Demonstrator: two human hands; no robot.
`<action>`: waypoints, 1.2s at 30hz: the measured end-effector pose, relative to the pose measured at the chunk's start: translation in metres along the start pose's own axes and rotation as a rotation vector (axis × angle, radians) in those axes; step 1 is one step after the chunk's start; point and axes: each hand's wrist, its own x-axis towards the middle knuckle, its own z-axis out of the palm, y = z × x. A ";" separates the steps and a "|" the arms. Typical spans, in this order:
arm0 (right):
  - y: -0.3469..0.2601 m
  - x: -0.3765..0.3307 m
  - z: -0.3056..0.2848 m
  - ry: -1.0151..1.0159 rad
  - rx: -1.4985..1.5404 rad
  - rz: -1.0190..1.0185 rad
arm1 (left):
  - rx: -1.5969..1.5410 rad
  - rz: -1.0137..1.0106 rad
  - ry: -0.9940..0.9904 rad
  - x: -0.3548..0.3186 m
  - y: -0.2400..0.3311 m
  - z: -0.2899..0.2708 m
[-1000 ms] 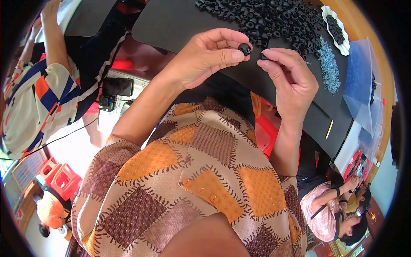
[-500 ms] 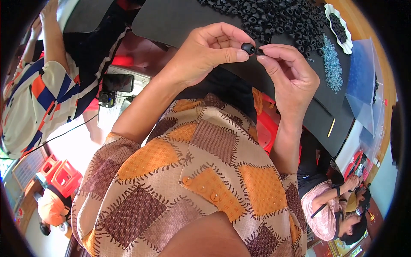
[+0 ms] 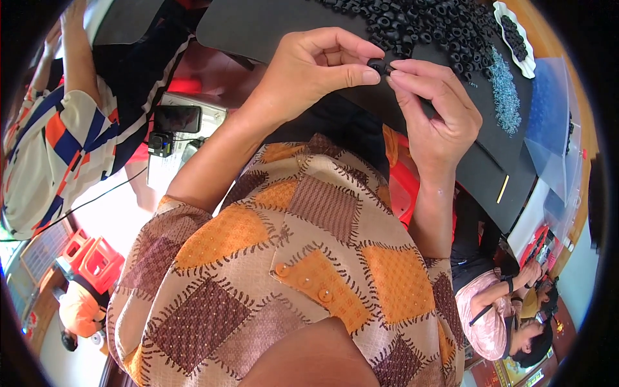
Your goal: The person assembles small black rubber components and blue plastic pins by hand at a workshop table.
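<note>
My left hand (image 3: 313,74) pinches a small black hollow cylindrical piece (image 3: 374,63) between thumb and fingertips. From the other side my right hand (image 3: 442,109) grips a smaller black part (image 3: 388,68) with its thumb and fingertips, which hide most of it. The two parts meet end to end; whether one sits inside the other I cannot tell. Both hands are raised over the dark table (image 3: 258,29) near its front edge. Beyond them lies a large pile of similar black hollow pieces (image 3: 432,29).
Right of the pile are small clear blue pieces (image 3: 505,97) and a white scalloped dish (image 3: 530,66) of black parts. A thin black rod (image 3: 489,157) and a yellow stick (image 3: 502,189) lie near a clear plastic sheet or box (image 3: 548,129). Co-workers (image 3: 64,155) are on both sides.
My hands have come slightly closer together. The smaller part in my right fingers now sits tighter against the black piece in my left hand.
</note>
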 end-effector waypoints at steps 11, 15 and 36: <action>0.005 -0.009 0.002 -0.049 0.201 0.110 | 0.090 -0.025 0.001 -0.008 0.008 0.001; 0.005 -0.010 0.008 -0.061 0.259 0.147 | 0.192 0.009 0.010 -0.011 0.012 -0.003; -0.007 0.007 0.069 -0.230 0.075 0.441 | 0.646 0.097 0.179 -0.025 0.032 -0.033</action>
